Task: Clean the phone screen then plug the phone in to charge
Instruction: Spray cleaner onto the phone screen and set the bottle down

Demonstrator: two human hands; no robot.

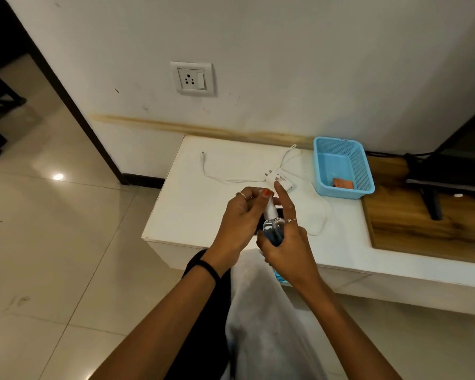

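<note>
My right hand (pixel 288 242) grips a clear spray bottle (pixel 273 229) with blue liquid, held over the white counter (pixel 192 209). My left hand (pixel 239 218) pinches the bottle's white nozzle top. The dark phone (pixel 279 210) lies on the counter under my hands, almost wholly hidden. A white charger plug (pixel 279 181) with its white cable (pixel 217 175) lies just beyond my fingers. A white cloth (pixel 317 215) rests to the right of my hands. The wall socket (pixel 193 79) sits above the counter.
A light blue basket (pixel 340 168) holding an orange item stands at the counter's back right. Right of it lie a wooden surface (pixel 412 223) and a dark stand. Tiled floor spreads to the left. White fabric covers my lap below.
</note>
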